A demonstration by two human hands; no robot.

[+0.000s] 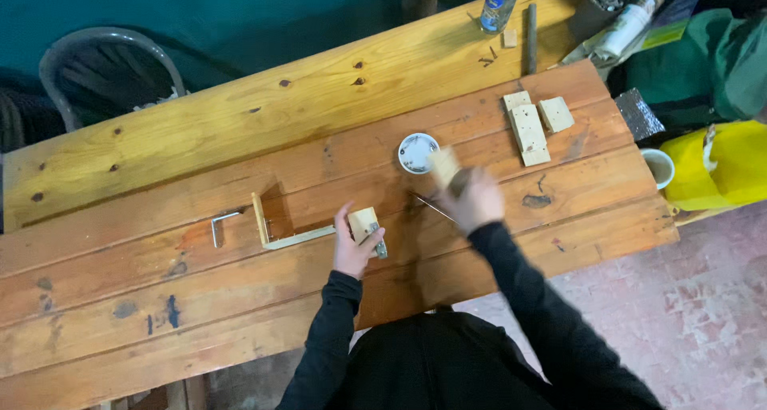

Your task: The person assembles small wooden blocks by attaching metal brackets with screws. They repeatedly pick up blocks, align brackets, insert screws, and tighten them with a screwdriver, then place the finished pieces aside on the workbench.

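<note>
Hands grip wood: left hand (351,246) on small block (364,221), right hand (477,200) raised.

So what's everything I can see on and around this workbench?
workbench: one, orange-brown planks, fills the view
L-shaped wooden frame: one, pale, left of the hands
metal bracket: one, grey, left of the frame
round tin: one, white, bench middle
wood blocks: three loose, pale, right part of the bench
plastic bottle: one, clear, far edge
cup: one, white, off the right end
yellow bag: one, far right
chair: one, grey, top left
left hand: on a small wood block
right hand: blurred, holds a second wood piece
</note>
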